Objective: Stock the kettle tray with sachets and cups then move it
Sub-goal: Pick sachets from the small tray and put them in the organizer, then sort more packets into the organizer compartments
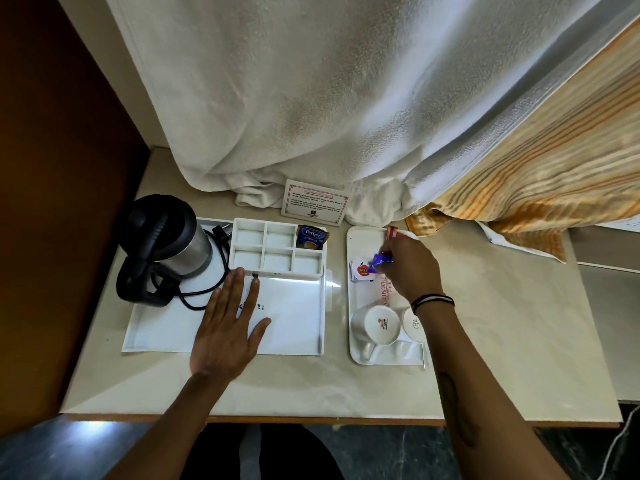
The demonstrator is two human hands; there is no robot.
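Over the small side tray (356, 237), the fingers (387, 263) of the right hand (408, 271) are pinched shut on a blue sachet (380, 260). It looks picked up to go into the divider box, because that is where sachets belong. Under it lies a white sachet with a red mark (360, 270), and more paper sachets sit close by.

The left hand (230, 327) lies flat and open on the kettle tray (294, 327), holding nothing. It likely keeps the tray from sliding.

The divider box (277, 252) sits at the back of the kettle tray. Only one slot is filled, with a Tetley tea bag (311, 237). The kettle (173, 244) stands on the left, and its black cord (207, 289) curls near the left hand.

Two cups (377, 323) lie on the side tray, near the right wrist. They are not moved over yet.

A white towel (311, 98) hangs behind the surface (502, 323), and a little card (313, 202) leans against it. Nothing blocks the way between the two trays.
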